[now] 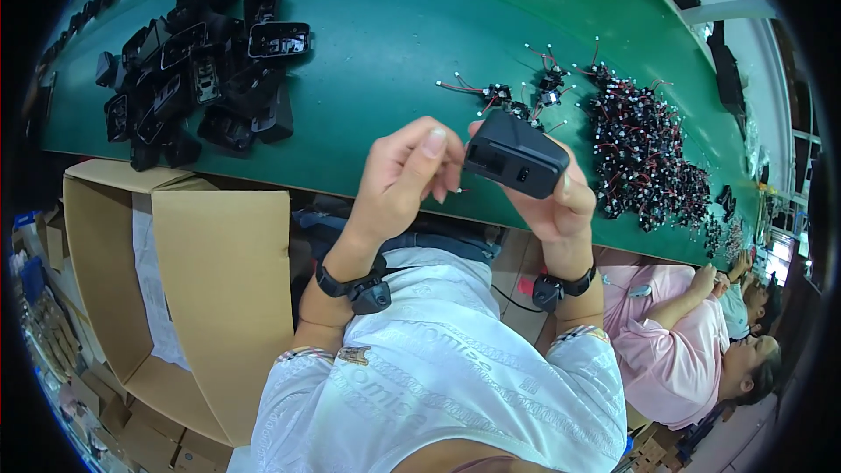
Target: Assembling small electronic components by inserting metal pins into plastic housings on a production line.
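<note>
My right hand [561, 201] grips a black plastic housing [517, 155], tilted so that a wall with rectangular openings shows. Beside it, my left hand [407, 171] has its fingers curled in and its thumb raised against them. A tiny white tip shows by those fingertips; whether they hold it is hard to make out. Just beyond the housing lie a few small black parts with red wires and white connectors [550, 88] on the green table [377, 44].
A pile of similar black housings [206, 70] covers the table's left side. At right is a large heap of wired parts [644, 144]. An opened cardboard box [223, 298] stands at the table's near left edge. A person in pink [674, 342] sits to my right, with another person beyond.
</note>
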Motion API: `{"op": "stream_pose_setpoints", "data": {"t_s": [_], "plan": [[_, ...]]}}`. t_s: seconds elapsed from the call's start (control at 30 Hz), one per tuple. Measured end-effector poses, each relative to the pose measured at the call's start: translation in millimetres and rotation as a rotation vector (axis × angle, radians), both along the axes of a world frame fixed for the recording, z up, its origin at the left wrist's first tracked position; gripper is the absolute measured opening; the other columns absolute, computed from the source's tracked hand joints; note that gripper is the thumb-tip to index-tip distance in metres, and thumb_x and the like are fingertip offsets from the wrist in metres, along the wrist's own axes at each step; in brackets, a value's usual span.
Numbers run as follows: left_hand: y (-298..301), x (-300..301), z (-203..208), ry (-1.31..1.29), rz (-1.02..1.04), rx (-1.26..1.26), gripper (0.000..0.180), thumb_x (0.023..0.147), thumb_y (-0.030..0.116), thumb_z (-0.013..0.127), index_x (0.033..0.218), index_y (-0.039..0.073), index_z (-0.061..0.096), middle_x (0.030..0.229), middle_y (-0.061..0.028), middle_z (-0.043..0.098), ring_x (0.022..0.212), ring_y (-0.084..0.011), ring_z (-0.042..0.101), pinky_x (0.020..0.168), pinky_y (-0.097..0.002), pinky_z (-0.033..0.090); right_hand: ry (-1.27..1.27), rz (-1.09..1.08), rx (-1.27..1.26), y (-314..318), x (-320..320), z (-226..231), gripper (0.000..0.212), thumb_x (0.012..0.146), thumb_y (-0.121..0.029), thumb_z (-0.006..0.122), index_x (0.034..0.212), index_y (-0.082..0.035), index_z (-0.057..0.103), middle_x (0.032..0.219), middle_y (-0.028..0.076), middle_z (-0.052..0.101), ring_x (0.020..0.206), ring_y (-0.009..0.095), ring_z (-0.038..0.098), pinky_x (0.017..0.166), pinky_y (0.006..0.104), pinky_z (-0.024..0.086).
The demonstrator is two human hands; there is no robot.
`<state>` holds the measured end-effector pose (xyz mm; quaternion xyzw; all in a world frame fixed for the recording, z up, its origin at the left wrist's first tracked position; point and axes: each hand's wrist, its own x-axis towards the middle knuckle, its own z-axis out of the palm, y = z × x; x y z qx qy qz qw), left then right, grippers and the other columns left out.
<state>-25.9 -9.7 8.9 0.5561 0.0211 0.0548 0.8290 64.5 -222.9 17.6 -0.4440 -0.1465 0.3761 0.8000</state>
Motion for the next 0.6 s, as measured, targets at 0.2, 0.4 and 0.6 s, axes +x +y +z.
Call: {"op": "stream_pose_setpoints", "data": {"t_s": [0.2, 0.4, 0.6], "plan": [[-3.2, 6.5, 4.0, -0.149, 0.256, 0.245, 0.027, 0.099, 0.025, 0.067, 0.112, 0.002, 0.066, 0.100, -0.0104, 0.068, 0.082, -0.0148, 0.064, 0.066, -0.0249, 0.049, 0.131, -0.023, 0.002, 17.0, 0.1, 8.3, 0.091, 0.082, -0.039, 0.080, 0.148, 0.010, 0.042, 0.147, 0.030, 0.050, 0.134, 0.035, 0.055, 0.114, 0.0482, 0.041], [4.7, 11.7, -1.0, -0.525, 0.378, 0.712, 0.062, 0.071, 0.019, 0.090, 0.128, 0.006, 0.067, 0.128, -0.0161, 0.066, 0.113, -0.0316, 0.066, 0.093, -0.0395, 0.056, 0.080, 0.097, -0.059, 24.0, -4.7, 25.2, 0.052, 0.091, -0.026, 0.075, 0.130, 0.006, 0.063, 0.122, 0.013, 0.069, 0.114, 0.019, 0.064, 0.104, 0.0357, 0.048], [7.0, 12.5, -3.9, -0.539, 0.414, 0.803, 0.062, 0.068, 0.019, 0.090, 0.124, 0.006, 0.069, 0.124, -0.0149, 0.070, 0.109, -0.0319, 0.070, 0.090, -0.0382, 0.059, 0.110, 0.085, -0.026, 24.2, -8.4, 22.8, 0.044, 0.094, -0.023, 0.073, 0.127, 0.005, 0.065, 0.120, 0.011, 0.069, 0.112, 0.018, 0.064, 0.102, 0.0362, 0.049]]}}
